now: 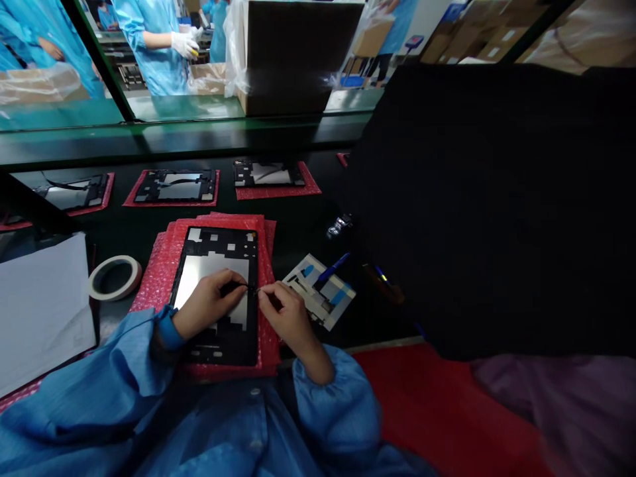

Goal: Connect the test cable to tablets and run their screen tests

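A tablet frame with a silver inner panel and black border lies on a stack of pink bubble-wrap sheets. Over the panel's right half, my left hand has its thumb and fingertips pinched together. Across from it, at the frame's right edge, my right hand pinches too, its fingertips almost meeting the left ones. Something small and dark sits between the two pinches, too small to name. A blue band circles my left wrist. Close by my right hand is a card with small strips and a blue pen.
A tape roll and white sheets are at left. Several similar frames, one of them a tablet frame, rest on pink wrap along the back. A large black shape blocks the right. Beyond the ledge, a co-worker's gloved hand shows.
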{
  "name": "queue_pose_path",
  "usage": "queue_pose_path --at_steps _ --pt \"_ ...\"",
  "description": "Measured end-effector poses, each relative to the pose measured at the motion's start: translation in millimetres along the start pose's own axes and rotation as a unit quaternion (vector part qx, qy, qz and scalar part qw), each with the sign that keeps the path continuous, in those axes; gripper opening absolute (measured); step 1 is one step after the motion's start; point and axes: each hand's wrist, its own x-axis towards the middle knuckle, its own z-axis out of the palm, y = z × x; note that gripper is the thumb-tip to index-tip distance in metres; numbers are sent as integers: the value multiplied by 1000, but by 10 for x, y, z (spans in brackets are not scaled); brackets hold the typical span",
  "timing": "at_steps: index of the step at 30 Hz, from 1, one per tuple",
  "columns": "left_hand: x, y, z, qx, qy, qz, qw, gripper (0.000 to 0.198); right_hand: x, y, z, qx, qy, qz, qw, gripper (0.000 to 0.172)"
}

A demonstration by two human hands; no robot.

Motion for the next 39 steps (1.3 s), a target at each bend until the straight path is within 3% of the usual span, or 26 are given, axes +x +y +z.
queue_pose_path --at_steps 14,23,39 --pt "6 -9 -32 51 -47 50 996 14 -12 16 42 2 -2 11 1000 18" --pt "120 12 -80 56 -98 33 993 15 11 -10 18 37 -26 33 998 18" --pt "127 11 -36 59 -99 11 993 15 -20 59 69 131 -49 96 986 21"
